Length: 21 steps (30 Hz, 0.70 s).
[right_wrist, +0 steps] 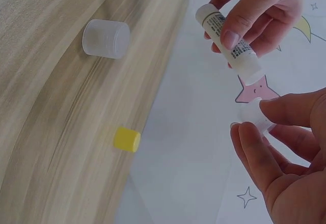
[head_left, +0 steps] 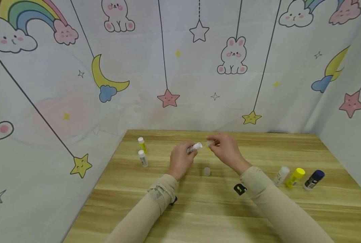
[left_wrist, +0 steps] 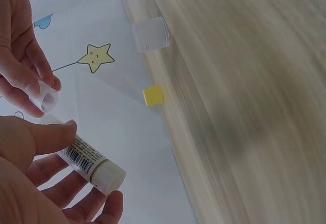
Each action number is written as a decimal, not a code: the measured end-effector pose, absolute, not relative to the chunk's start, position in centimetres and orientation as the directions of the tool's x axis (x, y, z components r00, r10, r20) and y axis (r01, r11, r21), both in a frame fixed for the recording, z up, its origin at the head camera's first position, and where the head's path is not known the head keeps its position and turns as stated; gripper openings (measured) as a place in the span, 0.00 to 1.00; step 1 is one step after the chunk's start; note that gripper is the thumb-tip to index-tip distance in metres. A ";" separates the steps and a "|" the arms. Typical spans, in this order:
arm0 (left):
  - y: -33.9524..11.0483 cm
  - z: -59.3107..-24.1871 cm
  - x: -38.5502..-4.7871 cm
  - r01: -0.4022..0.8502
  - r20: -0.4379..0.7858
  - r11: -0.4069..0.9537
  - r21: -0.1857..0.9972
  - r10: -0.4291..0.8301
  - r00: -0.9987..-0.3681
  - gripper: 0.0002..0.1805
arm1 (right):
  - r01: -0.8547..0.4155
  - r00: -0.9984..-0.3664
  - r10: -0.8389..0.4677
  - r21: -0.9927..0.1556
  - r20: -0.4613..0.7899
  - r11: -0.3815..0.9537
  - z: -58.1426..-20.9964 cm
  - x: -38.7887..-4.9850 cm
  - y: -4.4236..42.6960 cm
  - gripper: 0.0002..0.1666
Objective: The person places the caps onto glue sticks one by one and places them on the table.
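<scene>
My left hand [head_left: 180,160] grips a white glue stick [left_wrist: 87,159] with a barcode label, thumb on one side and fingers on the other. The stick is tilted, its uncovered white end facing the right hand. Between thumb and fingertips, my right hand [head_left: 228,152] pinches a small translucent white cap [right_wrist: 254,116], its hollow opening visible in the left wrist view. Cap and stick are a short gap apart. A larger translucent cap [right_wrist: 106,39] stands on the table near the hands, with a small yellow cap [right_wrist: 127,139] beyond it.
On the left of the wooden table [head_left: 198,216] stand a yellow-labelled glue stick [head_left: 142,145] and a white glue stick [head_left: 143,158]. To the right are a white glue stick [head_left: 281,176], a yellow one [head_left: 295,178] and a dark-blue-capped one [head_left: 314,180]. A printed curtain [head_left: 192,74] hangs behind.
</scene>
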<state>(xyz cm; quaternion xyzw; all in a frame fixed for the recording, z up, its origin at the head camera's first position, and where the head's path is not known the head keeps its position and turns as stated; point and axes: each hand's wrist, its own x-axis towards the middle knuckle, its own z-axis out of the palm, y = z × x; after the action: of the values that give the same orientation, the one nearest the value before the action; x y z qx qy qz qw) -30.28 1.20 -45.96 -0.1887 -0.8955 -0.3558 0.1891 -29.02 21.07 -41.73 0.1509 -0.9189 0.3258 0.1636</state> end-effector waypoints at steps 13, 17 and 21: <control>1.7 -46.1 -30.2 0.461 0.461 0.687 0.561 0.203 -0.864 0.14 | -0.395 -0.897 -0.175 -0.558 0.406 0.729 -41.5 -29.1 20.6 0.15; 1.7 -46.2 -30.2 0.457 0.455 0.693 0.558 0.205 -0.866 0.14 | -0.406 -0.894 -0.186 -0.559 0.408 0.723 -41.7 -29.1 20.5 0.15; 1.8 -46.4 -30.2 0.462 0.464 0.703 0.541 0.209 -0.861 0.14 | -0.409 -0.893 -0.191 -0.562 0.407 0.719 -41.7 -29.1 20.3 0.15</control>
<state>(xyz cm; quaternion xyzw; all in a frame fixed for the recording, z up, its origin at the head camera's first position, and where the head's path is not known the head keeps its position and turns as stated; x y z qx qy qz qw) -30.19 1.78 -46.38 -0.1855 -0.9035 -0.3378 0.1873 -29.07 20.35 -41.71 0.1643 -0.9127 0.3370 0.1624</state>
